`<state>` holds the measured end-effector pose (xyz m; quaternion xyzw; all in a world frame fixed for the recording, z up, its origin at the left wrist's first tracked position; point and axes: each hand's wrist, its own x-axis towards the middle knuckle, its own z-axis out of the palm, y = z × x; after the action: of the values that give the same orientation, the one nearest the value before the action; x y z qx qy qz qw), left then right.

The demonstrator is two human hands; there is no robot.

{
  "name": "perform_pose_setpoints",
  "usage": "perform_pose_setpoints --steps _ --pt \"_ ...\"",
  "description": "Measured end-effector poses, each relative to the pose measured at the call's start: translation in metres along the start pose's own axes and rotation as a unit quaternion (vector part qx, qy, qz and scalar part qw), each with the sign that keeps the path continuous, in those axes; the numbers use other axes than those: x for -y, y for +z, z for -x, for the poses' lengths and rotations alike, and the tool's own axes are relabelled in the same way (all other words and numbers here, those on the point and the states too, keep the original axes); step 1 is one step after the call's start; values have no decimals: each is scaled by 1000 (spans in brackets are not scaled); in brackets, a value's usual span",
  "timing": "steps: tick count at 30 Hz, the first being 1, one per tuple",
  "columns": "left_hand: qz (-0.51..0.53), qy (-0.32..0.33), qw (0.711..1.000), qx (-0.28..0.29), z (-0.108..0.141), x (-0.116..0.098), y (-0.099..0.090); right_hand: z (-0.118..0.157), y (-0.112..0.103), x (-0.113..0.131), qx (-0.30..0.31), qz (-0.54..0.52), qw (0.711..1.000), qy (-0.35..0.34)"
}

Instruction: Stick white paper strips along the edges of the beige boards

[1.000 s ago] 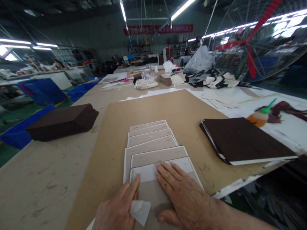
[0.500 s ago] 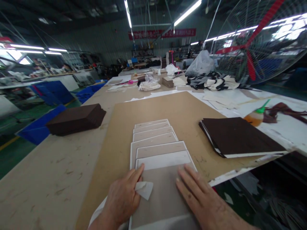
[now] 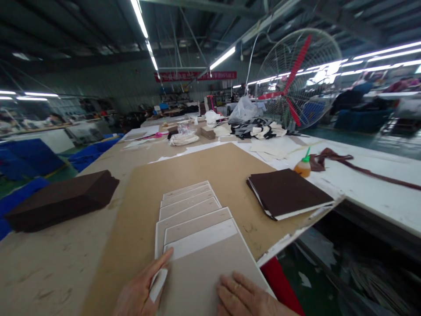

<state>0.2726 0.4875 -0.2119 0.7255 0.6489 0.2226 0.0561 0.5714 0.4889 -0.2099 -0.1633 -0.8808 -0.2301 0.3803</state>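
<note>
A beige rectangular sheet [image 3: 204, 267] lies on the nearest of several overlapping white-edged panels [image 3: 189, 208], leaving a white strip [image 3: 202, 239] bare at the far end. My left hand [image 3: 141, 287] rests at the sheet's left edge, its index finger reaching to the corner by the strip. A small white scrap [image 3: 158, 284], perhaps paper or backing, is tucked in that hand's fingers. Flat on the right part of the sheet lies my right hand [image 3: 245, 296], with nothing in it. The near end of the sheet is out of frame.
Brown board [image 3: 131, 210] covers the table under the panels. A dark brown stack [image 3: 62, 197] stands left; dark brown sheets [image 3: 289, 191] lie right, near a green-tipped bottle [image 3: 302, 166]. The table edge [image 3: 296, 235] drops off at right. A large fan [image 3: 296, 83] stands behind.
My right hand has slid toward me over the beige sheet. The left hand keeps the white scrap at the left edge. The view has turned right and tilted up.
</note>
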Motion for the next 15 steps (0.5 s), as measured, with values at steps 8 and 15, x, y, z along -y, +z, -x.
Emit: perform_pose_setpoints --steps 8,15 --pt "22 -22 999 38 3 -20 -9 -16 -34 -11 203 -209 956 36" --pt "8 -25 999 41 2 -27 -8 13 -51 -38 350 -193 896 193"
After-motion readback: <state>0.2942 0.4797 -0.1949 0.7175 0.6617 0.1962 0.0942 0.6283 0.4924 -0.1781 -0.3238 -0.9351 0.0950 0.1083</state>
